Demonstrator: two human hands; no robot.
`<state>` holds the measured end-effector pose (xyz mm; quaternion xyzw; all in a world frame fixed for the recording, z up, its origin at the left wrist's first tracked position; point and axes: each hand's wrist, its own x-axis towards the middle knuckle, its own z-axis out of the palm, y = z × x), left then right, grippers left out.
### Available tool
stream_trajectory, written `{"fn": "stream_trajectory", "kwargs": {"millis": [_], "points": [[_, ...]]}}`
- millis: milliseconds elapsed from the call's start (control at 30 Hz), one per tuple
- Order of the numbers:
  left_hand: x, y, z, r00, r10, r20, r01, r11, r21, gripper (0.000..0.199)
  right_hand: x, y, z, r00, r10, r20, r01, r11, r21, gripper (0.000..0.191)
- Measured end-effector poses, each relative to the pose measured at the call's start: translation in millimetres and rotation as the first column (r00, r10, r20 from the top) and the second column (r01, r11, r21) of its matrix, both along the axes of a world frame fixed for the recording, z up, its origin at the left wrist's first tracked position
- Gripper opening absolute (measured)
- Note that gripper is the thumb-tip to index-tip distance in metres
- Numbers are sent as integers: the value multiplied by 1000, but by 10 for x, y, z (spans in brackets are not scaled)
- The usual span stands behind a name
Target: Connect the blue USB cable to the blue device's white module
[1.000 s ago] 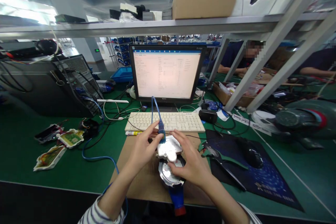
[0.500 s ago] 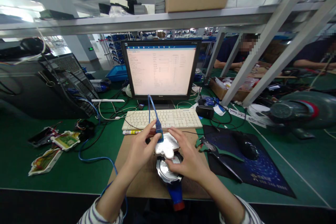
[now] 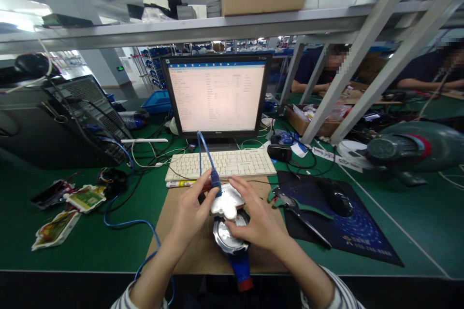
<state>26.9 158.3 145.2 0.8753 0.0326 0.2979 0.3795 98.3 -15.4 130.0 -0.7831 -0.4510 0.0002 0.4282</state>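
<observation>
Both hands' fingers point(image 3: 208, 192) seemingly around module point(image 3: 227, 205)

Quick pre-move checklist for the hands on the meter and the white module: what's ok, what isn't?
1. Left hand grips the blue connector at the white module: ok.
2. Connector fully seated in the module: cannot tell, fingers hide the joint.
3. Right hand steadies the module and round meter: ok.
4. Meter rests on the cardboard sheet, blue end over the near edge: ok.
5. Blue cable lies slack, not snagged: ok.
6. Monitor lit; text unreadable: cannot tell.
</observation>
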Motion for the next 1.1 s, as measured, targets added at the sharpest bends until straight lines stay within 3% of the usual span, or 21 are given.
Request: {"fn": "stream_trajectory", "kwargs": {"millis": [167,400,467,533,600,667,767,833,933,1100], "points": [[-22,13,-56,999,9,50,-15,991,130,42,2,1,4,1000,3,-13,-2,1000,8,79],[-19,22,-130,995,22,97,-39,984,175,39,68,-139,-69,996,81,-43,-79,996,36,74],[-23,28,-153,992,23,123,-46,982,181,39,163,-265,-115,999,28,-24,-26,997,72,65],[-23,34,-174,988,21,156,-50,982,185,39,325,-461,-173,992,-123,30,120,989,87,56],[-16,39,-195,982,25,185,-61,979,193,39,549,-736,-254,934,-335,128,328,942,73,52],[-2,43,-214,978,29,208,-73,976,207,39,803,-1079,-377,807,-519,282,528,848,52,48],[19,50,-238,974,19,226,-71,971,227,37,1157,-1616,-656,619,-613,492,692,722,29,45],[25,55,-251,972,3,234,-60,970,235,37,1335,-1901,-881,600,-606,522,721,693,-24,47],[23,51,-257,973,-6,230,-47,973,226,40,1483,-2145,-1172,637,-625,452,735,669,-112,50],[4,23,-243,979,-12,202,-31,977,211,41,1477,-2205,-1339,617,-662,426,773,610,-173,58]]}}
